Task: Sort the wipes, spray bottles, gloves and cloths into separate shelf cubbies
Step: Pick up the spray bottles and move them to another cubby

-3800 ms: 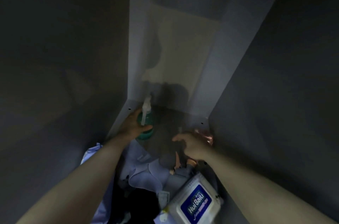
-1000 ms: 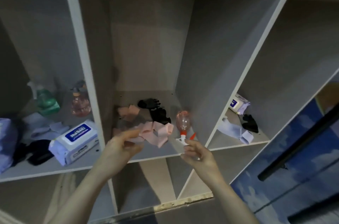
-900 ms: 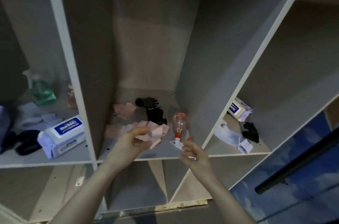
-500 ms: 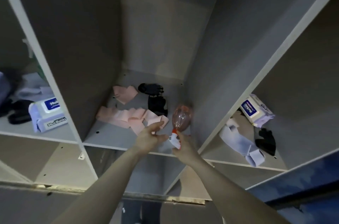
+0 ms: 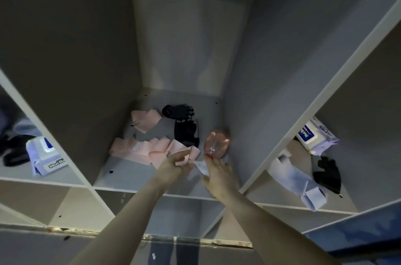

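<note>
I have the pink bottle in the middle cubby, at its right wall near the front edge. My right hand pinches its white trigger head; the body tips away from me. My left hand is loosely open just beside it, over the pink cloths, holding nothing. The bottle looks like light, clear, slick plastic, so I judge the neck the surest hold. 2 black gloves lie behind.

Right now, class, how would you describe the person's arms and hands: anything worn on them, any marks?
Both forearms are bare up to the frame's edge: no sleeves show. The left hand and right hand wear no gloves; no watch, ring or marks show in the dim light.
</note>
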A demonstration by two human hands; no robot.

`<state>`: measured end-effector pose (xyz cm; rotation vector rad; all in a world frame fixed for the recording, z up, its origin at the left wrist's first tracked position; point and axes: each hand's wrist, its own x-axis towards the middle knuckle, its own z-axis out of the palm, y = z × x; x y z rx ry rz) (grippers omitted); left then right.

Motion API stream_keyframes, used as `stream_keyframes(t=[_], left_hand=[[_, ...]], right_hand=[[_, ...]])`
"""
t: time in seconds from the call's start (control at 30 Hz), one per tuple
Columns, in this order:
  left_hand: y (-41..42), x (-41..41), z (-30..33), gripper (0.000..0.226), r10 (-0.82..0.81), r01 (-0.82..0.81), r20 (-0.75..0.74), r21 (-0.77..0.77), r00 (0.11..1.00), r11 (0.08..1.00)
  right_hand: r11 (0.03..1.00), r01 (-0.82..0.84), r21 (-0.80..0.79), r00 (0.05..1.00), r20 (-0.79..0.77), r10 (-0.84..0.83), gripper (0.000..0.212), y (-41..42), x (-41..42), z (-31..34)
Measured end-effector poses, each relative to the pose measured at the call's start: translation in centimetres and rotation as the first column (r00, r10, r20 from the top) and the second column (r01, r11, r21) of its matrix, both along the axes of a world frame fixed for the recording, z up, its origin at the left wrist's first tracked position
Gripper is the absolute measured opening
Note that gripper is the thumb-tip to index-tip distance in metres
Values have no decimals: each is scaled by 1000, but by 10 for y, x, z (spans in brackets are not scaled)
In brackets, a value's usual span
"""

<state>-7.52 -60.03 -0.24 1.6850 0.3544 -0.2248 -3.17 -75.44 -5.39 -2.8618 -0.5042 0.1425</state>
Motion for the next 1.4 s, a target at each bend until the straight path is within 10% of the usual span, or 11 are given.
stream_keyframes(t=[0.13, 0.37, 0.63, 0.83, 1.4], left_hand=[[-13, 11, 11, 46, -78, 78, 30, -8, 997, 997], [-37, 36, 38, 39, -119, 127, 69, -126, 991, 984], [-47, 26, 43, 37, -22, 30, 74, -114, 997, 993], [-47, -16, 81, 40, -102, -21, 294, 386, 950, 922], [-208, -29, 89, 52, -313, 284, 456, 133, 833, 950]], right_hand=[[869, 153, 471, 988, -84, -128, 44, 12, 7, 38], [289, 555, 780, 827, -554, -94, 21, 6, 18, 89], [519, 466, 717, 845, -534, -20, 31, 1, -3, 101], [495, 328, 805, 901, -423, 91, 24, -37, -51, 131], [350, 415, 840, 906, -345, -247, 28, -205, -53, 161]])
